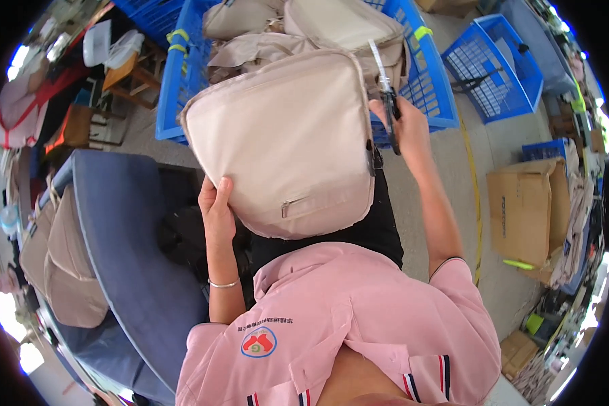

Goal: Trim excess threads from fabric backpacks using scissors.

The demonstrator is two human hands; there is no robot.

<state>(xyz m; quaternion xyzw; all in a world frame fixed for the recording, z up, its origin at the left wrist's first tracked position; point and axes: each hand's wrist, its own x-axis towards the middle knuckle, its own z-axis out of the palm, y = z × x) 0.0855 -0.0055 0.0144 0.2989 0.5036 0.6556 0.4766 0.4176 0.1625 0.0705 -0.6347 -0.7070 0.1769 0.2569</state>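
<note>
A beige backpack-like bag point(277, 135) with rounded corners and a small zipped slot point(308, 203) near its lower edge is held up before me. My left hand point(218, 206) grips its lower left edge, the thumb lying on the front face and the other fingers mostly behind. Beyond the bag's right edge, my right hand point(407, 127) is closed round the black handles of a pair of scissors point(390, 101). Their silver blades point up and away, over the blue crate. A black buckle or strap end point(373, 157) sticks out from the bag's right side.
Directly ahead stands a blue plastic crate point(430, 88) heaped with more beige bags point(342, 24). Another blue crate point(494, 68) and a cardboard box point(521, 213) are on the floor to the right. A blue-grey padded surface point(115, 223) lies left, with beige bags point(68, 260) beside it.
</note>
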